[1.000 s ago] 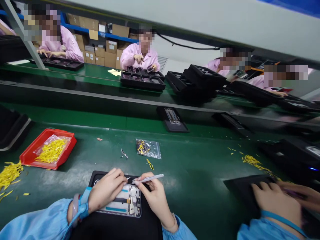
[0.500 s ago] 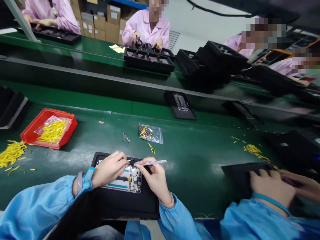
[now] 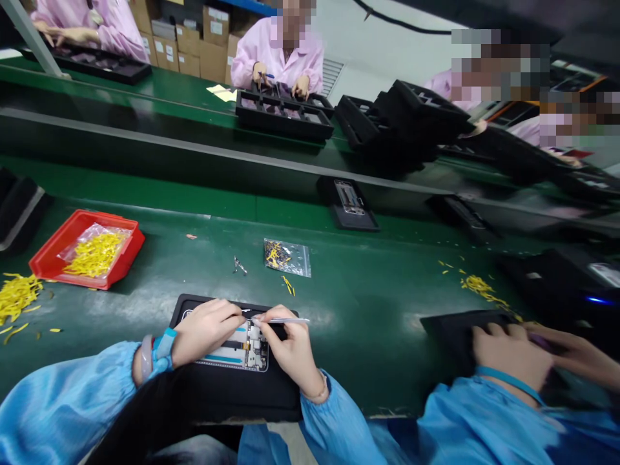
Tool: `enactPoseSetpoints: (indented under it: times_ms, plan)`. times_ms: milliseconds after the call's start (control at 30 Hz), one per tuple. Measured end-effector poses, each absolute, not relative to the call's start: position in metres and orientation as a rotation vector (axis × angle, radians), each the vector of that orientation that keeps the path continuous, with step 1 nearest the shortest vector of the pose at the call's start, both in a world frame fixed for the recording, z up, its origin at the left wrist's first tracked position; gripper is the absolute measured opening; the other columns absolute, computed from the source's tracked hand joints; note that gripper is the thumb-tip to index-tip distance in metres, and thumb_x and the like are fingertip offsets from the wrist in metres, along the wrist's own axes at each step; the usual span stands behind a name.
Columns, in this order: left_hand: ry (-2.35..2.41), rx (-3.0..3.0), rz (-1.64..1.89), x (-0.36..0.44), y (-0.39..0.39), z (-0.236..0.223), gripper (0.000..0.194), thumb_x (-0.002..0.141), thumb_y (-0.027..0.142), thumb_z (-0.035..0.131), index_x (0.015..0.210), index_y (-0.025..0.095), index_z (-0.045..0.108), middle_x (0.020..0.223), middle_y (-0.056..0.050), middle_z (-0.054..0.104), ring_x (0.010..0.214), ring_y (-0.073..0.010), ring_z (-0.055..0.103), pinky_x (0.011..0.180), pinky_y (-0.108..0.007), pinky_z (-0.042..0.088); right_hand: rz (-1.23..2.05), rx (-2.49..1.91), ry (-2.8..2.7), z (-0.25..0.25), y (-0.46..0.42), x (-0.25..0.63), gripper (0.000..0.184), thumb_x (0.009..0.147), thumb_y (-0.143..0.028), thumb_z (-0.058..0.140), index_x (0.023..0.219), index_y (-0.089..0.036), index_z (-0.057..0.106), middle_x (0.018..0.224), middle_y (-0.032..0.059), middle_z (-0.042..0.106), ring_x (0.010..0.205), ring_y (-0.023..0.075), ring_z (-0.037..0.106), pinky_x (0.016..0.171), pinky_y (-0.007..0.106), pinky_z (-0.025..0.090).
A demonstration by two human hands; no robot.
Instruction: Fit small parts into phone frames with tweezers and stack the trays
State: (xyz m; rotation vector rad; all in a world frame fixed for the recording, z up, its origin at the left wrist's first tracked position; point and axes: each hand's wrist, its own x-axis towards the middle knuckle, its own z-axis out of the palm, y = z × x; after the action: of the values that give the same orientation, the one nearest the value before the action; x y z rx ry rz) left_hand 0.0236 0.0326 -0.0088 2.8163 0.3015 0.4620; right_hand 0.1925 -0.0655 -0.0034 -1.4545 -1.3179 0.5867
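My left hand (image 3: 206,332) lies across the top edge of an open smartphone (image 3: 242,352), whose circuit board and ribbon cable show. A small dark piece sits by its fingertips (image 3: 246,312), too small to make out. My right hand (image 3: 290,345) grips slim tweezers (image 3: 281,320), their tip over the phone's upper edge. The phone lies on a black pad (image 3: 232,394). To the right, a co-worker's blue-sleeved hands (image 3: 511,355) rest on a black tray (image 3: 450,329).
A red tray (image 3: 84,252) holds yellow strips in plastic, with more strips (image 3: 17,297) heaped on the green belt (image 3: 339,290). A small bag (image 3: 287,257) and metal tool (image 3: 239,265) lie ahead. Across the line, pink-clad people work at black trays (image 3: 284,116).
The view has tilted down, so the belt sits higher in the frame and more of my sleeves shows. The tweezers have moved left over the phone, and my hands are closer together.
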Motion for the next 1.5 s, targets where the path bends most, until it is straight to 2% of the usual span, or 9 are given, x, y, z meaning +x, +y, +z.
enactPoseSetpoints:
  times_ms: [133, 367, 567, 800, 1067, 1200, 1500]
  plan:
    - [0.267, 2.861, 0.451, 0.021, 0.032, -0.010, 0.029, 0.097, 0.013, 0.032, 0.097, 0.016, 0.061, 0.093, -0.005, 0.066, 0.081, -0.0166, 0.060, 0.072, -0.028, 0.049, 0.595, -1.456, -1.310, -0.003, -0.066, 0.192, 0.012, 0.084, -0.020, 0.060, 0.073, -0.021, 0.064, 0.070, 0.0036, 0.068, 0.067, 0.0195, 0.064, 0.064, 0.031, 0.051]
    - [0.269, 2.869, 0.439, 0.019, 0.031, -0.009, 0.029, 0.098, 0.014, 0.031, 0.101, 0.014, 0.059, 0.095, -0.006, 0.066, 0.084, -0.0173, 0.061, 0.073, -0.027, 0.050, 0.582, -1.436, -1.320, -0.003, -0.066, 0.192, 0.012, 0.083, -0.016, 0.060, 0.074, -0.021, 0.063, 0.071, 0.0022, 0.067, 0.068, 0.0182, 0.063, 0.065, 0.029, 0.050]
    - [0.295, 2.910, 0.355, 0.023, 0.025, -0.007, 0.033, 0.100, 0.021, 0.027, 0.102, 0.011, 0.058, 0.095, -0.010, 0.065, 0.083, -0.0209, 0.061, 0.072, -0.033, 0.050, 0.587, -1.428, -1.368, -0.002, -0.068, 0.190, 0.010, 0.085, -0.018, 0.059, 0.077, -0.022, 0.065, 0.073, 0.0032, 0.068, 0.070, 0.0192, 0.063, 0.065, 0.032, 0.051]
    - [0.307, 2.884, 0.394, 0.026, 0.024, -0.010, 0.032, 0.099, 0.019, 0.027, 0.100, 0.011, 0.058, 0.095, -0.012, 0.064, 0.083, -0.0232, 0.061, 0.070, -0.035, 0.049, 0.431, -1.359, -1.014, 0.001, -0.066, 0.189, 0.005, 0.084, -0.022, 0.063, 0.083, -0.023, 0.057, 0.077, 0.0019, 0.063, 0.077, 0.0185, 0.065, 0.071, 0.033, 0.054]
    - [0.446, 2.542, 0.453, 0.021, 0.029, -0.005, 0.019, 0.095, 0.020, 0.038, 0.094, 0.018, 0.056, 0.095, -0.005, 0.062, 0.086, -0.0171, 0.059, 0.077, -0.028, 0.049, 0.669, -1.436, -1.031, -0.013, -0.063, 0.182, 0.019, 0.081, -0.026, 0.065, 0.094, -0.022, 0.053, 0.079, 0.0023, 0.067, 0.077, 0.0189, 0.068, 0.073, 0.032, 0.054]
    - [0.539, 2.428, 0.517, 0.020, 0.029, -0.007, 0.011, 0.092, 0.020, 0.042, 0.089, 0.018, 0.053, 0.092, -0.004, 0.059, 0.085, -0.0160, 0.059, 0.076, -0.026, 0.050, 0.642, -1.469, -1.112, -0.016, -0.065, 0.182, 0.013, 0.079, -0.024, 0.066, 0.087, -0.022, 0.056, 0.081, 0.0028, 0.066, 0.078, 0.0194, 0.067, 0.072, 0.032, 0.054]
    - [0.579, 2.419, 0.486, 0.021, 0.030, -0.009, 0.013, 0.091, 0.016, 0.041, 0.085, 0.019, 0.053, 0.091, -0.004, 0.058, 0.085, -0.0165, 0.058, 0.078, -0.028, 0.050, 0.650, -1.464, -1.153, -0.017, -0.062, 0.182, 0.010, 0.080, -0.026, 0.067, 0.083, -0.021, 0.059, 0.080, 0.0035, 0.068, 0.079, 0.0212, 0.068, 0.073, 0.034, 0.053]
